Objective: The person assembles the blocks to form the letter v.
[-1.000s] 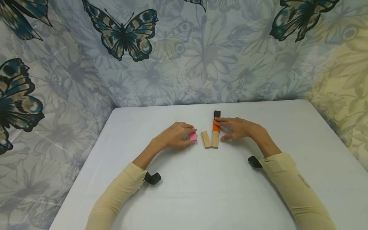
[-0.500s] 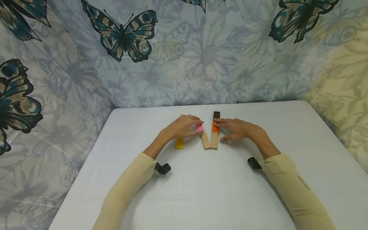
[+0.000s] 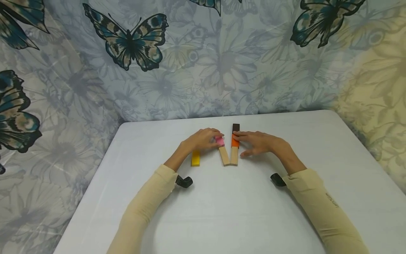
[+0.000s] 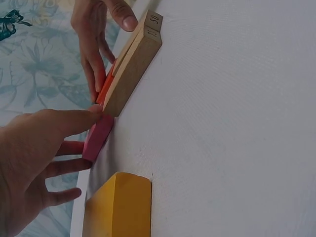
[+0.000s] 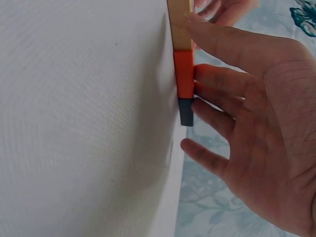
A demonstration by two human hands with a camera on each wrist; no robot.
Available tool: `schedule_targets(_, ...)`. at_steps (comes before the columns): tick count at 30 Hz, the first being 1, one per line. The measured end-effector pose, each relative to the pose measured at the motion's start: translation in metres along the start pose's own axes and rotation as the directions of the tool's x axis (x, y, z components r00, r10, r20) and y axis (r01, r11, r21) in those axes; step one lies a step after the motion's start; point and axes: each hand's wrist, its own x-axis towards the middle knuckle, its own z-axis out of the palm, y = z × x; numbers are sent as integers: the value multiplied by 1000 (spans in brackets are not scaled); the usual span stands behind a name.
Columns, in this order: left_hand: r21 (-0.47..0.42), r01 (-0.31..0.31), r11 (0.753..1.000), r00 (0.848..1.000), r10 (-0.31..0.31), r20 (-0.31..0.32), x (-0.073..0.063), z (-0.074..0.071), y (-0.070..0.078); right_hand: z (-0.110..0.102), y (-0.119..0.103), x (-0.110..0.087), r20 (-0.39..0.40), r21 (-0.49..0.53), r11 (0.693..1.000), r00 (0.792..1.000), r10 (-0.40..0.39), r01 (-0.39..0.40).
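Two plain wooden blocks, left (image 3: 223, 156) and right (image 3: 234, 156), form a narrow V with near ends meeting. Thumb and fingers of my left hand (image 3: 203, 139) pinch a pink block (image 3: 219, 141) at the far end of the left wooden one. An orange block (image 3: 235, 141) continues the right wooden one, with a dark brown block (image 3: 236, 128) beyond it. My right hand (image 3: 258, 142), fingers extended, touches the orange block from the right; in the right wrist view its thumb lies at the wooden block (image 5: 180, 24). Small printed characters mark the wooden ends in the left wrist view.
A yellow block (image 3: 195, 158) lies on the white table (image 3: 222, 211), partly hidden under my left wrist. Black wrist cameras, left (image 3: 184, 182) and right (image 3: 278, 180), hang near the tabletop. A butterfly-print cloth (image 3: 222, 81) rises behind the table's far edge.
My left hand has carried the pink block away from me and rightward, up to the left wooden block's far end. This uncovered the yellow block. The right hand stays at the orange block.
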Motion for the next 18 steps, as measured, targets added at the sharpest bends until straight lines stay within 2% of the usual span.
schedule_targets(7, -36, -3, 999, 1000, 4, 17, 1, 3, -3, -1, -1, 0, 9, 3, 1000, 1000, 24, -24)
schedule_targets(18, -42, -9, 999, 1000, 10, 14, -3, 3, 0, 0, 1, 3, 26, 7, 1000, 999, 28, -28)
